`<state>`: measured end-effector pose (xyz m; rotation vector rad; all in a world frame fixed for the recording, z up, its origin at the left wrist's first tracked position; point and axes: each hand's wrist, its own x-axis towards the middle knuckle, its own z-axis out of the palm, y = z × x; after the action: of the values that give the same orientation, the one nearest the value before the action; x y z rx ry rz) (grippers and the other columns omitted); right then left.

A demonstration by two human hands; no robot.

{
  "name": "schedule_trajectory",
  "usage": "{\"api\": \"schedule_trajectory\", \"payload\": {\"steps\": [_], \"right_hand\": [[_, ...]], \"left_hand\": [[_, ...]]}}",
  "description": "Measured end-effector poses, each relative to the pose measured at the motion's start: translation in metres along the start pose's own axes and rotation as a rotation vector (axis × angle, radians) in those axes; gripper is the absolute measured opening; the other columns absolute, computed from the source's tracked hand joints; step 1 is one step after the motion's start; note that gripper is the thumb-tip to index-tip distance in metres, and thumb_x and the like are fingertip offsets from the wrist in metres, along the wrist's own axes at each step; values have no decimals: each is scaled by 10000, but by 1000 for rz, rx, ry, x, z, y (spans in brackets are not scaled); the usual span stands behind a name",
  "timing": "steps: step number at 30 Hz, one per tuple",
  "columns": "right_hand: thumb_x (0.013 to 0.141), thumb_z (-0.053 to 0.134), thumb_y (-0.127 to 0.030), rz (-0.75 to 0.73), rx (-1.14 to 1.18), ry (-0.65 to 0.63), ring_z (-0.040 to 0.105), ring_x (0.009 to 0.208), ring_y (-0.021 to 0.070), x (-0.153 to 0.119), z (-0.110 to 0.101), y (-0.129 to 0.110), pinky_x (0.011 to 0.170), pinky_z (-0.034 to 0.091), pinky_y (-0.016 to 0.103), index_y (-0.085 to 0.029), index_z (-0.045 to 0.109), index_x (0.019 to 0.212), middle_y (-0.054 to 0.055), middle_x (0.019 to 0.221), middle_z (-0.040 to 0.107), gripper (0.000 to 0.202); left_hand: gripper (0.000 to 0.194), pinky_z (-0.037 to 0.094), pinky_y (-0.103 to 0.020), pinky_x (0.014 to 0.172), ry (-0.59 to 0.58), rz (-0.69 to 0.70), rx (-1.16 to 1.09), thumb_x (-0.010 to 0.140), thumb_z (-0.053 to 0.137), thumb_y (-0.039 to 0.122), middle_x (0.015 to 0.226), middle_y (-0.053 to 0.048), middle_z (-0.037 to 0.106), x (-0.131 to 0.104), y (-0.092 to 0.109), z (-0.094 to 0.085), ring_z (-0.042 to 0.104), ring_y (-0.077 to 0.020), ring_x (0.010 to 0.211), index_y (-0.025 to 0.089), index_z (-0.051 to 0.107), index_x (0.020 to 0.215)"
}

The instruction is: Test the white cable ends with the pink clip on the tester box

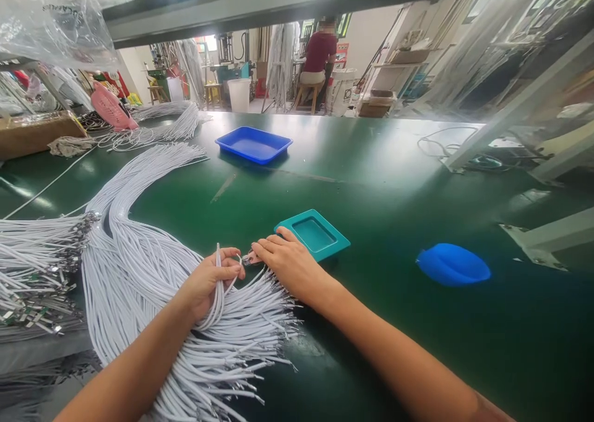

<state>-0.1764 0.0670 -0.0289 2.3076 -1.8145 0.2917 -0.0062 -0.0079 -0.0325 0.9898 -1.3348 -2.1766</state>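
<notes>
A thick bundle of white cables (139, 255) curves over the green table, its near ends fanned out below my hands. My left hand (211, 279) is closed around a few white cables, one cable end pinched at its fingertips. Just to the right, my right hand (290, 264) is closed on a small metal and pinkish piece (252, 258), partly hidden by the fingers; I cannot make out what it is. The back of that hand is beside a teal tray (341, 244).
A blue tray (253, 145) lies farther back, and a blue pouch-like object (453, 265) at right. More cables with metal connectors (41, 273) lie at left, near a pink basket (111, 106). White metal supports (552, 239) stand at right. A person (320, 54) sits in the background.
</notes>
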Motion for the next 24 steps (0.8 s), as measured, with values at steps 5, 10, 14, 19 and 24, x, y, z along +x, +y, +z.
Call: {"api": "schedule_trajectory", "payload": {"steps": [5,10,14,19,24], "right_hand": [[878,397,-136,-84,-70,-13,529,791,192,3,0,2,811,347,323,-102,565,928,86,819,621,179],[866,390,-105,-115,-111,17,508,704,183,2,2,3,828,339,324,-108,560,857,67,723,602,171],[859,399,-102,-121,-116,32,502,702,185,1,4,2,823,346,325,-104,556,870,72,726,601,157],[868,427,-179,-98,-68,46,515,822,201,-2,-2,9,870,332,353,-134,568,919,74,831,631,157],[871,428,-336,253,-99,160,307,1209,314,-9,-2,22,985,175,524,-191,433,1244,86,1291,468,400]], "left_hand": [[354,273,-149,436,4,-68,-1,633,646,58,587,-18,607,4,1,3,417,-46,450,109,471,936],[294,270,-153,411,53,-112,15,594,645,38,546,-28,608,10,0,8,425,-49,421,101,503,843],[283,258,-157,398,102,-117,27,578,632,21,519,-26,604,12,0,11,412,-48,399,98,512,822],[302,267,-157,411,96,-125,19,580,622,12,538,-36,607,13,0,10,427,-55,422,99,504,844],[310,269,-159,417,81,-145,20,592,627,15,548,-28,595,13,0,7,391,-43,415,103,494,858]]}}
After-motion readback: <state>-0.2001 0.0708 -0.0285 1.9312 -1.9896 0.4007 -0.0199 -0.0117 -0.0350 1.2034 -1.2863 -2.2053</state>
